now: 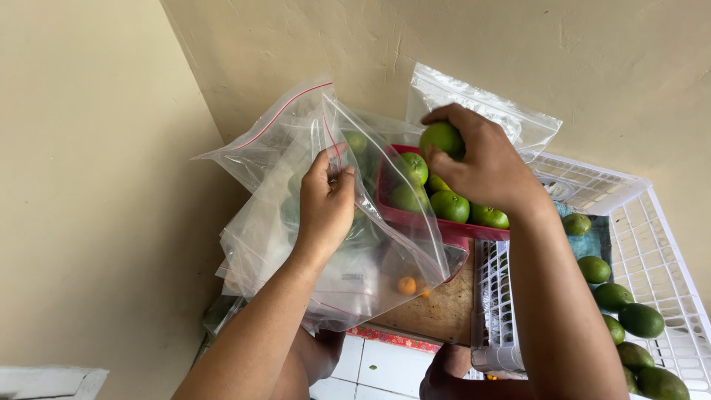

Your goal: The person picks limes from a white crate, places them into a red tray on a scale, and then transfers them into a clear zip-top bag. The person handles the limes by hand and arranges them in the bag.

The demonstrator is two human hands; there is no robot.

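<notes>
L hand (326,204) pinches zip bag (296,222) mouth, keeping it open; R hand (481,167) grips green citrus (442,138) above pink tray (415,218), white crate (652,259) beside.

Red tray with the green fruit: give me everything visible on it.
The red tray is a shallow, rectangular container, plastic by the look, with a raised rim and rounded corners. It sits tilted toward the camera, partly behind the clear zip bag that the left hand holds up, so its left end shows only through the plastic film. It holds several round green fruits. The right hand is above it, fingers closed on one more green fruit. What it rests on is hidden.
</notes>
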